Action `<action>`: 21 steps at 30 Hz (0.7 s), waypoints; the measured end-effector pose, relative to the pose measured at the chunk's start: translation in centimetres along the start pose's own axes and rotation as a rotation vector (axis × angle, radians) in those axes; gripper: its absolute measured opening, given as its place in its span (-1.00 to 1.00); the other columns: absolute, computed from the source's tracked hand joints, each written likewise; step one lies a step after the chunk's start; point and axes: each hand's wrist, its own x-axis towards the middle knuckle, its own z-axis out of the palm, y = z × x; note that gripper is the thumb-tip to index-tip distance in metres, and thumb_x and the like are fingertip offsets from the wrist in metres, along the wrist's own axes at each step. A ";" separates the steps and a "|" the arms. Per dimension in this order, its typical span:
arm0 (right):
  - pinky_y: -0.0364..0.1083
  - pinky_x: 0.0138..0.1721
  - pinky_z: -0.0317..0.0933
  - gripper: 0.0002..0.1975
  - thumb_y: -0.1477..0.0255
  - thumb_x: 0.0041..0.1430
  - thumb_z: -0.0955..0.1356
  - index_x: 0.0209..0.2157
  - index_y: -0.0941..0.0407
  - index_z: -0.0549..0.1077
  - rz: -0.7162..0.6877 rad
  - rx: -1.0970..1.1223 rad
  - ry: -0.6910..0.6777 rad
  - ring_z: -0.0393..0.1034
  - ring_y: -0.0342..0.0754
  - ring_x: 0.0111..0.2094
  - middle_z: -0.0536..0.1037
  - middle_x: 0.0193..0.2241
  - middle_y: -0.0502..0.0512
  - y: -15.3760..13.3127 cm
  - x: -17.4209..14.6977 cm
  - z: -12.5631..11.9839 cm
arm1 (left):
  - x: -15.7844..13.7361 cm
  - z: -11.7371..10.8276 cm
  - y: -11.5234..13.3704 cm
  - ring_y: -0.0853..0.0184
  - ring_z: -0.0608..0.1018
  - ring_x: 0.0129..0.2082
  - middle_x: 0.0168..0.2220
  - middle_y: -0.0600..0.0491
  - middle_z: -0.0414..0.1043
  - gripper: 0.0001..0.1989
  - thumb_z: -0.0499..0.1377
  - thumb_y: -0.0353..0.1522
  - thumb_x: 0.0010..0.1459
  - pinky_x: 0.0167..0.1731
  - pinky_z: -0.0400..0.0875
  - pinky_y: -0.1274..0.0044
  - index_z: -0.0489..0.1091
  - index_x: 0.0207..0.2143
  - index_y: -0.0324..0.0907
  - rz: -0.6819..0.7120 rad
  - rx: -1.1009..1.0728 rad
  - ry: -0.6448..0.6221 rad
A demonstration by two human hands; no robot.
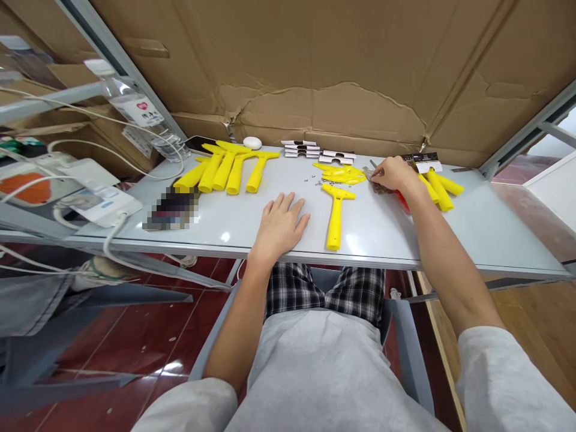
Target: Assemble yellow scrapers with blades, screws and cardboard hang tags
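Observation:
My left hand lies flat on the grey table with its fingers spread, holding nothing. To its right is a yellow T-shaped plastic scraper handle, untouched. My right hand reaches farther back, its thumb and fingertips pinched at a small thin metal piece whose shape is hard to make out. Just left of those fingers is a pile of flat yellow plastic parts, with several small dark screws scattered beside it. A red object shows partly beneath my right wrist.
Several yellow handles lie at the back left, more at the right. Stacked black-and-white packs and a white oval case sit along the cardboard backing. At left are a bottle, a power strip and cables.

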 end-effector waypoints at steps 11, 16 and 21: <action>0.23 0.57 0.41 -0.46 0.37 0.61 0.33 0.42 0.30 0.67 0.019 -0.060 0.056 0.51 0.28 0.42 0.54 0.35 0.56 -1.7 -1.5 0.4 | 0.1 0.0 -0.1 -0.20 0.21 0.81 0.78 -0.27 0.21 -0.32 -0.06 -0.16 0.75 0.75 0.14 -0.04 0.37 0.69 -0.27 -0.004 0.017 -0.017; 0.26 0.49 0.41 -0.49 0.40 0.57 0.29 0.26 0.32 0.74 0.016 -0.045 0.113 0.53 0.29 0.31 0.59 0.25 0.59 -1.8 -1.3 0.5 | 0.1 -0.5 0.3 -0.17 0.05 0.86 0.85 -0.25 -0.05 -0.24 -0.18 -0.16 0.78 0.80 -0.01 -0.08 0.13 0.79 -0.39 0.002 0.061 -0.145; 0.05 0.35 0.46 -0.49 0.26 0.58 0.33 0.20 0.27 0.78 -0.205 0.202 0.162 0.52 0.07 0.05 0.70 0.04 0.44 -1.0 -0.5 0.9 | 1.8 -2.5 0.5 -0.31 0.39 0.71 0.73 -0.35 0.29 -0.32 -0.08 -0.18 0.75 0.63 0.36 -0.13 0.43 0.64 -0.36 0.065 0.161 -0.143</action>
